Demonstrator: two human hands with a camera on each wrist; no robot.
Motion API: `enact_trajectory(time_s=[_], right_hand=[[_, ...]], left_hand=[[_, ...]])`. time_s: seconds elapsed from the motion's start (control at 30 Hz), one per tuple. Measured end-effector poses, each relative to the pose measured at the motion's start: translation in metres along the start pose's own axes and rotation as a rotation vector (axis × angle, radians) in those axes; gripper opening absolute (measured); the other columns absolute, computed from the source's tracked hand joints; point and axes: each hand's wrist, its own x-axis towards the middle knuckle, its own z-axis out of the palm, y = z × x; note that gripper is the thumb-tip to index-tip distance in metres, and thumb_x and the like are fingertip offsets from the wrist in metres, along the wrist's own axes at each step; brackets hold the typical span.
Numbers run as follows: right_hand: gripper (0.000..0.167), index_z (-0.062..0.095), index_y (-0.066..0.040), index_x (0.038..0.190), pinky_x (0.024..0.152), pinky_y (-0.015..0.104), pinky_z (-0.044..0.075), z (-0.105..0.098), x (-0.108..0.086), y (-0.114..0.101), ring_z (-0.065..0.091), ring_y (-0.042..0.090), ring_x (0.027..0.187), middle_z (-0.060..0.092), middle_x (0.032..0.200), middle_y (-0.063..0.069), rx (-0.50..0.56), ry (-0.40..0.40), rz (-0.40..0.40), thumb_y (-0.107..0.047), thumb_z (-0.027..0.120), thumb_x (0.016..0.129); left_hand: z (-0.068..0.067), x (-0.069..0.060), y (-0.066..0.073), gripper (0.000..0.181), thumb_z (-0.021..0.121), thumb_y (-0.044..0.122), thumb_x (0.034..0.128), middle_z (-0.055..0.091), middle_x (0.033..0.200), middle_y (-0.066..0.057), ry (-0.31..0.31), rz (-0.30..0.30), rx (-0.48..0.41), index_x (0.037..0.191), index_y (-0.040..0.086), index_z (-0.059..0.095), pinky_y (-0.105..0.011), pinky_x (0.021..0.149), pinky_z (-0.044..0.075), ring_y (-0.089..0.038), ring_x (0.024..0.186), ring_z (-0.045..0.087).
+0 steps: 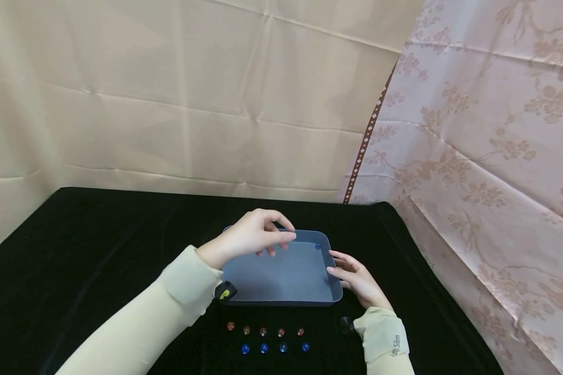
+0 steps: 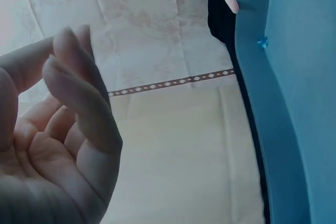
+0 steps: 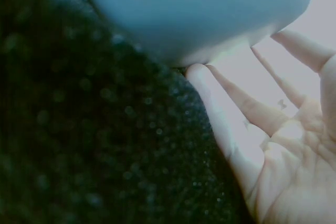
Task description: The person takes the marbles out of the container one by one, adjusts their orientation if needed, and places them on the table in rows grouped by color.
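Observation:
A blue-grey rectangular tray [image 1: 281, 276] lies on the black cloth. Over its far part hovers my left hand [image 1: 258, 234], fingers loosely bent and thumb near the index finger; nothing shows between them. In the left wrist view, that hand [image 2: 68, 124] appears beside the tray wall [image 2: 257, 93]. Inside the tray's far right corner sits a blue glass marble [image 1: 318, 246]. My right hand [image 1: 358, 278] rests its fingertips against the tray's right side. Seen from the right wrist, the fingers [image 3: 226, 114] are fairly straight and touch the tray's outer wall [image 3: 210, 14].
In front of the tray, a row of several reddish marbles [image 1: 263, 332] lies on the black cloth [image 1: 98, 281]. Nearer is a row of several blue marbles [image 1: 264, 348]. A cream curtain [image 1: 169, 104] hangs behind, and a pink floral curtain [image 1: 488, 156] at the right.

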Motion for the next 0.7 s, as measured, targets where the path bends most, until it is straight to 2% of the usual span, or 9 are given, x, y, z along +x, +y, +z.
enact_trajectory(time_s=[0.2,0.43,0.53,0.7], right_hand=[[0.054,0.047,-0.016,0.146,0.1,0.047,0.051,0.0,0.0,0.001,0.058,0.031,0.121,0.044,0.149,0.02,0.004,-0.001,0.01,-0.024,0.064,0.096],[0.056,0.044,-0.013,0.148,0.099,0.046,0.051,-0.003,-0.003,0.0,0.058,0.03,0.121,0.043,0.149,0.022,-0.012,-0.004,0.0,-0.025,0.063,0.096],[0.057,0.043,-0.014,0.148,0.1,0.047,0.05,-0.003,-0.003,0.0,0.058,0.03,0.121,0.043,0.15,0.022,-0.012,-0.009,0.007,-0.025,0.063,0.097],[0.057,0.042,-0.014,0.149,0.1,0.047,0.05,-0.001,0.0,-0.001,0.058,0.03,0.122,0.042,0.15,0.022,-0.009,-0.025,0.0,-0.025,0.063,0.097]], left_hand=[[0.005,0.017,-0.009,0.023,0.069,0.03,0.0935,0.076,0.088,-0.004,0.043,-0.031,-0.104,0.113,0.017,0.068,-0.03,0.054,0.052,-0.017,0.063,0.066],[0.019,0.039,-0.024,0.023,0.069,0.029,0.094,0.075,0.089,-0.003,0.113,-0.066,-0.102,0.113,0.015,0.068,-0.032,0.06,0.056,-0.014,0.065,0.066],[0.024,0.044,-0.03,0.022,0.069,0.028,0.094,0.075,0.089,-0.002,0.13,-0.09,-0.097,0.112,0.015,0.068,-0.03,0.059,0.055,-0.014,0.065,0.066],[0.028,0.048,-0.039,0.021,0.069,0.027,0.0938,0.075,0.089,-0.002,0.149,-0.116,-0.106,0.111,0.015,0.068,-0.026,0.056,0.052,-0.032,0.078,0.07]])
